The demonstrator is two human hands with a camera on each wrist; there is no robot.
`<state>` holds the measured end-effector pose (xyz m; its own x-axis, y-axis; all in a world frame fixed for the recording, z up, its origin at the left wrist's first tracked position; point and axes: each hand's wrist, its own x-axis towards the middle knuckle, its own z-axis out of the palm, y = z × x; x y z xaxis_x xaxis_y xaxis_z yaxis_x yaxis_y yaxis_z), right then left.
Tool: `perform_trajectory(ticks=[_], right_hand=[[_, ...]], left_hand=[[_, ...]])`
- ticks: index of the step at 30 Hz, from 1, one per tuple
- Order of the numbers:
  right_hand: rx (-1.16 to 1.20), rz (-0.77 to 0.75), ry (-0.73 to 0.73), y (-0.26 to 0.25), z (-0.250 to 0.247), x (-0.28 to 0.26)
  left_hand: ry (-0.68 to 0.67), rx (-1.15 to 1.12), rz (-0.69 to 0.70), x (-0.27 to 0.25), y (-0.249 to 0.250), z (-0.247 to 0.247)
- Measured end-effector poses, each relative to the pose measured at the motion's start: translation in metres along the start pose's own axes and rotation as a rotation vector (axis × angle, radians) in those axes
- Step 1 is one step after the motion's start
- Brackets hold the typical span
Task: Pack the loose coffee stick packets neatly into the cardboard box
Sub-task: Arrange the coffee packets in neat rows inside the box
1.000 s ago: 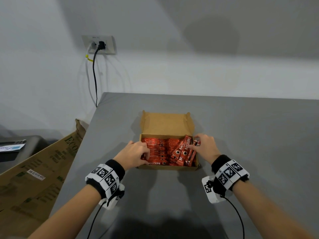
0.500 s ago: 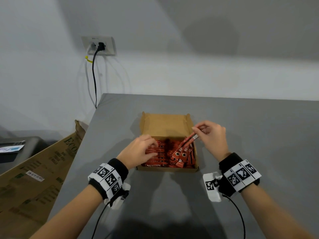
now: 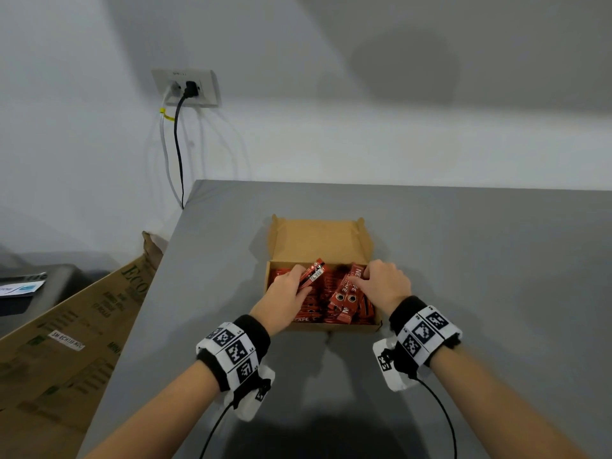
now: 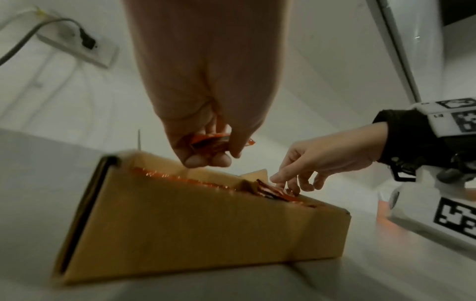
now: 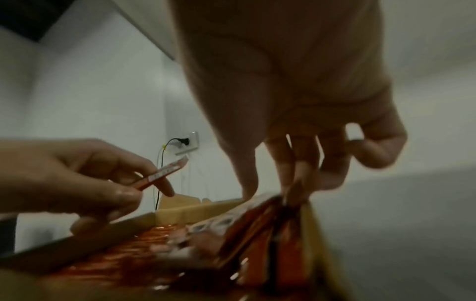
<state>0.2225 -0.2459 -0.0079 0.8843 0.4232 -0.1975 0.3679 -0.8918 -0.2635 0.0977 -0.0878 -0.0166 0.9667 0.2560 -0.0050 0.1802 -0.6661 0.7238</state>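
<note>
The open cardboard box (image 3: 319, 241) sits mid-table with its lid folded back, and several red coffee stick packets (image 3: 342, 301) fill it. My left hand (image 3: 303, 281) pinches one red packet (image 3: 314, 274) and holds it tilted just above the box's left half; the left wrist view shows the left hand (image 4: 213, 156) curled round the packet (image 4: 210, 140). My right hand (image 3: 362, 281) is over the box's right side, its straight fingers (image 5: 295, 173) touching the ends of slanted packets (image 5: 257, 224). The box wall (image 4: 206, 224) hides the lower packets.
The grey table (image 3: 480, 276) ends close on the left, where a large brown carton (image 3: 66, 326) leans beside it. A wall socket (image 3: 185, 87) with hanging cables is behind the table's far left corner. A dark unit with papers (image 3: 29, 286) stands far left.
The right hand, which held a packet raised at the box's back right, has come down onto the packets. The left hand now holds a packet lifted above the box.
</note>
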Motion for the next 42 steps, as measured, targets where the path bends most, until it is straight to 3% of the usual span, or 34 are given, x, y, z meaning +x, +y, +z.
perform_trajectory(ticks=[3,8,11,16,20,25,30,32,36,42], right_hand=[[0.010,0.015,0.037,-0.005,0.002,0.000],[0.242,-0.014,0.124,0.002,-0.003,0.004],[0.193,-0.067,0.202,0.005,-0.006,0.001],[0.201,-0.079,0.204,0.011,-0.004,-0.001],[0.406,-0.220,0.283,0.005,-0.011,-0.002],[0.463,-0.413,0.090,-0.026,-0.008,-0.018],[0.464,-0.532,0.036,-0.041,-0.004,-0.020],[0.447,-0.575,0.010,-0.042,-0.007,-0.021],[0.505,-0.569,-0.009,-0.044,-0.012,-0.021],[0.662,-0.429,0.031,-0.038,-0.018,-0.017]], left_hand=[[-0.006,-0.087,-0.051,-0.001,-0.003,-0.002],[-0.004,-0.097,-0.037,-0.001,-0.003,-0.008],[0.020,-0.133,-0.027,-0.001,-0.002,-0.010],[0.023,-0.059,0.002,0.004,-0.005,-0.010],[0.064,-0.045,0.039,0.005,-0.006,-0.012],[0.086,-0.039,0.131,0.009,-0.001,-0.017],[0.276,-0.135,0.159,0.008,0.004,-0.027],[0.275,-0.164,0.168,0.006,0.003,-0.032],[0.271,-0.124,0.192,0.004,0.000,-0.038],[0.316,-0.386,0.015,0.001,-0.003,-0.040]])
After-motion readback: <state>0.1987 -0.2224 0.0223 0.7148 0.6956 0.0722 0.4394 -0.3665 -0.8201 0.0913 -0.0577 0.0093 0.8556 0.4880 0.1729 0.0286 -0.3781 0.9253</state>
